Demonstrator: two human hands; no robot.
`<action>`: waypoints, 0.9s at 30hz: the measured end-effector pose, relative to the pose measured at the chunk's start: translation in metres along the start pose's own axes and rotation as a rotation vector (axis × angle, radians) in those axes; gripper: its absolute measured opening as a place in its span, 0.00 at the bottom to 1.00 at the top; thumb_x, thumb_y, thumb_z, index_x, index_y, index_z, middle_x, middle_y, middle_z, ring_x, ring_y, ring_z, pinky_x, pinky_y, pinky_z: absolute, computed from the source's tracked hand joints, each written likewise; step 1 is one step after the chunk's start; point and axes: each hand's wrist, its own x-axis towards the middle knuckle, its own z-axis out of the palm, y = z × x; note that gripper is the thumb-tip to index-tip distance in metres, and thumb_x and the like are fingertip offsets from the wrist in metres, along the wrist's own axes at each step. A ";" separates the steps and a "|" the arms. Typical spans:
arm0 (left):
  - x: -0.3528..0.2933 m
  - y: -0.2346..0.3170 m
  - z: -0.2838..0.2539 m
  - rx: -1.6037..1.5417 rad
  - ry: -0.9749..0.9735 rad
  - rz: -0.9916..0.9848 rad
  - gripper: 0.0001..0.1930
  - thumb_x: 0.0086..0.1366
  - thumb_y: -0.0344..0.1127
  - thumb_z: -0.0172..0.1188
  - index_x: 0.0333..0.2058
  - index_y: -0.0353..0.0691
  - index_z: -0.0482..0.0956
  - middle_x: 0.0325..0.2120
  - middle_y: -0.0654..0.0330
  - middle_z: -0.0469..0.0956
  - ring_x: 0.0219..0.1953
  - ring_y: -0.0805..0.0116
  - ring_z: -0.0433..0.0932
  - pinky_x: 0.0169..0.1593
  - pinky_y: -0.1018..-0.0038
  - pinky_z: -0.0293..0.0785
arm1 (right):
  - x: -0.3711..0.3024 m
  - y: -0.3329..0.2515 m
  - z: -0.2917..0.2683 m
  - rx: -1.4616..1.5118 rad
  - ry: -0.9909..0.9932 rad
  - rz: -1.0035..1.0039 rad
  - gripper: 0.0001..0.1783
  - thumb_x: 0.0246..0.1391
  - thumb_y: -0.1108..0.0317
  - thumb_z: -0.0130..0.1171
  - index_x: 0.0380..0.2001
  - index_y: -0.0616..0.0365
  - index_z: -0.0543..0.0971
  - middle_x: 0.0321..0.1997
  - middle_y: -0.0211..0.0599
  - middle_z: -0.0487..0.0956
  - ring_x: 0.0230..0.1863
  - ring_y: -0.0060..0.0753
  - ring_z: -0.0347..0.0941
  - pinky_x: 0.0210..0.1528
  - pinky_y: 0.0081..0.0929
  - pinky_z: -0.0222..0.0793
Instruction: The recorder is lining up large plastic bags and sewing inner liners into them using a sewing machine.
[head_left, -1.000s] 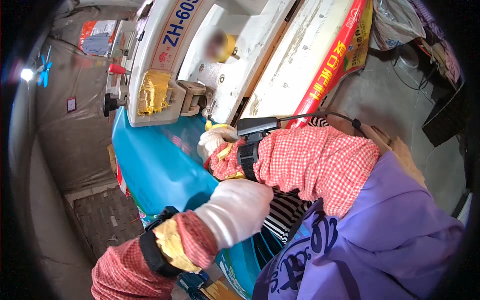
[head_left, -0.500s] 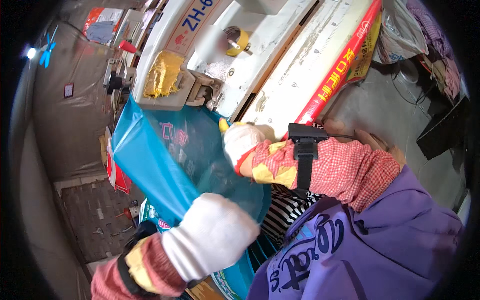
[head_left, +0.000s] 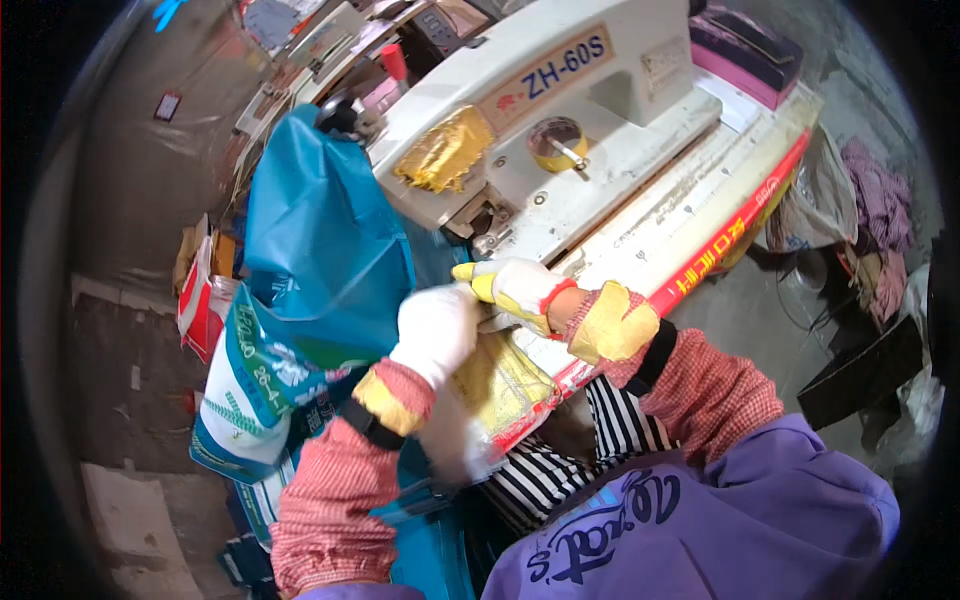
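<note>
A teal plastic bag (head_left: 330, 230) rises in a bulging fold on the left of a white industrial sewing machine (head_left: 520, 90). Its right edge runs behind my left hand (head_left: 438, 330), gloved in white, rounded and curled against the plastic; the fingers themselves are hidden. Touching it, my right hand (head_left: 525, 288) wears a white glove with yellow fingertips. Its fingers stretch leftward, just below the machine's needle end (head_left: 485, 220), over the pale work surface. Both forearms carry red checked sleeves and black straps.
A roll of yellow tape (head_left: 556, 145) sits on the machine bed. Gold tape (head_left: 445, 150) covers part of the machine head. A red strip (head_left: 720, 250) edges the table. Beyond it hang a clear plastic bag (head_left: 815, 205) and purple cloth (head_left: 875, 200). A pink and black box (head_left: 745, 55) stands far right.
My left hand has moved up and right to meet my right hand, which has shifted slightly right. The teal bag now stands bunched at the left. The view has turned, showing more of the machine.
</note>
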 end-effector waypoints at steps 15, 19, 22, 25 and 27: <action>-0.150 -0.026 -0.213 0.265 -0.109 0.082 0.04 0.49 0.28 0.55 0.25 0.44 0.73 0.28 0.57 0.72 0.28 0.59 0.73 0.38 0.68 0.70 | 0.040 -0.002 0.066 -1.469 0.537 -0.605 0.14 0.52 0.70 0.45 0.36 0.57 0.79 0.38 0.37 0.78 0.42 0.38 0.73 0.45 0.35 0.69; -0.163 -0.062 -0.235 0.730 0.560 0.057 0.08 0.46 0.21 0.60 0.25 0.41 0.74 0.42 0.53 0.75 0.48 0.53 0.72 0.55 0.61 0.66 | 0.017 -0.008 0.116 -1.771 0.238 -0.403 0.12 0.50 0.69 0.49 0.36 0.52 0.80 0.36 0.36 0.79 0.41 0.42 0.74 0.40 0.38 0.72; -0.184 -0.093 -0.198 0.166 0.859 -0.149 0.22 0.50 0.29 0.63 0.45 0.34 0.72 0.50 0.46 0.69 0.53 0.55 0.69 0.56 0.64 0.63 | -0.006 0.006 0.129 -1.581 -0.098 -0.613 0.11 0.52 0.61 0.52 0.36 0.53 0.77 0.35 0.44 0.77 0.39 0.49 0.74 0.40 0.38 0.70; -0.211 -0.097 -0.147 -0.366 0.670 -0.369 0.42 0.47 0.48 0.69 0.55 0.30 0.62 0.53 0.46 0.66 0.56 0.55 0.66 0.59 0.67 0.59 | -0.045 0.002 0.121 -1.195 -0.068 -0.800 0.14 0.50 0.58 0.56 0.33 0.57 0.73 0.34 0.49 0.75 0.39 0.53 0.71 0.39 0.39 0.67; -0.245 -0.101 -0.099 -0.305 0.424 -0.377 0.47 0.41 0.56 0.69 0.55 0.31 0.62 0.52 0.45 0.67 0.55 0.51 0.66 0.59 0.66 0.59 | -0.056 -0.008 0.109 -1.013 0.067 -0.692 0.14 0.50 0.59 0.58 0.31 0.59 0.72 0.28 0.49 0.72 0.32 0.47 0.70 0.35 0.36 0.65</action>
